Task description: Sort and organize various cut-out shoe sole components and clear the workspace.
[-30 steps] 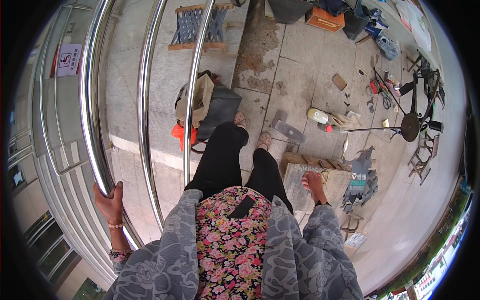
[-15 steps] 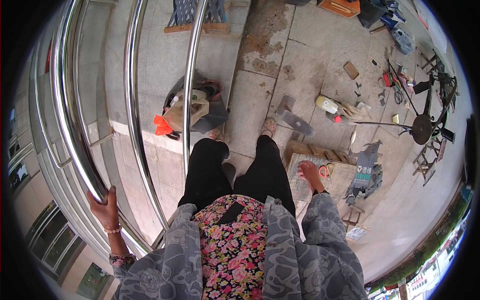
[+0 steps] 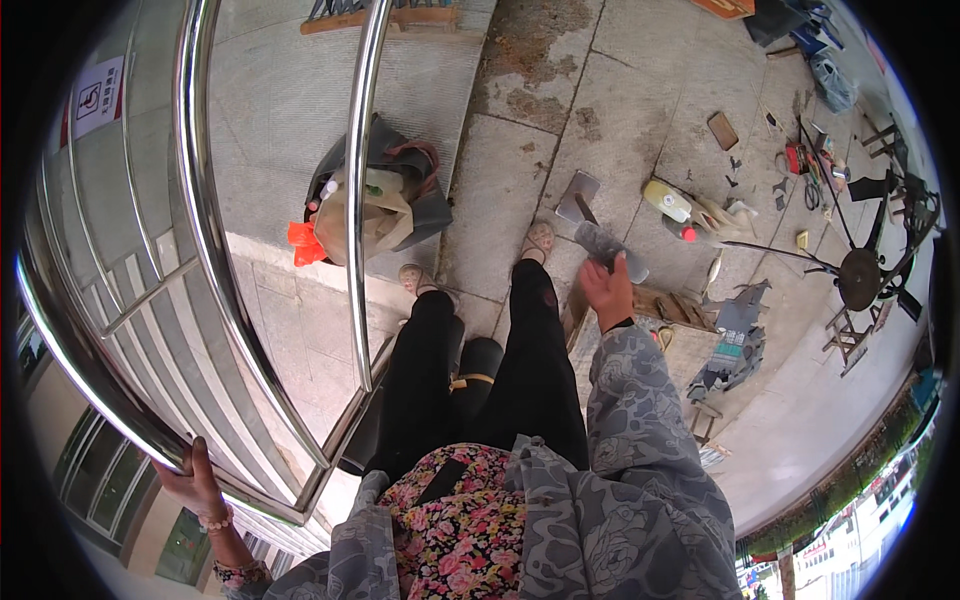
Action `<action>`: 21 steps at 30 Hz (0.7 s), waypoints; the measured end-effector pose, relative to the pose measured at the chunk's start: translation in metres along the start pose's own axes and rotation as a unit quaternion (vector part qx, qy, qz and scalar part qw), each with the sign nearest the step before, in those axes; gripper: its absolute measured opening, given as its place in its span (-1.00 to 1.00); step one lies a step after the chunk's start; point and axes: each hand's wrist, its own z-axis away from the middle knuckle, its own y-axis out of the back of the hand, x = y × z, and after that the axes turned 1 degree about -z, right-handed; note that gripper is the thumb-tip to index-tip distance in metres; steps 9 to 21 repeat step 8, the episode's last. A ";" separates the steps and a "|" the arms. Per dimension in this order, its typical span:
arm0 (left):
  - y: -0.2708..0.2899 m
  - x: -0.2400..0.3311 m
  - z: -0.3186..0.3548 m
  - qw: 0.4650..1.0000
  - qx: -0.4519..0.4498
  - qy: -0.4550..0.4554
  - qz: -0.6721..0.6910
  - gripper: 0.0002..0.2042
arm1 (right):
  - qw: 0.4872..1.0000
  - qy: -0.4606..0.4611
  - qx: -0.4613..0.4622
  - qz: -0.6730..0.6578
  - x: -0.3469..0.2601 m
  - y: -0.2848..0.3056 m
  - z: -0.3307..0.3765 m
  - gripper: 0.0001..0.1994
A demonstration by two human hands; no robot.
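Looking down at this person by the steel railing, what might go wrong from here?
The right hand holds a clear bottle loosely above the paving; it might slip and fall near the feet. Only the left hand grips the steel railing, so balance could be shaky. Tools and cans scattered on the ground nearby could trip a step.

A single head-worn fisheye view looks steeply down the person's own body to the paved ground (image 3: 520, 150), close on the chrome railing (image 3: 215, 250) at left; edges curve.
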 end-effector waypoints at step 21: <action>0.019 -0.019 -0.004 0.992 -0.021 0.113 -0.055 -0.38 | 0.959 0.101 -0.084 -0.252 0.011 -0.033 -0.021 -0.48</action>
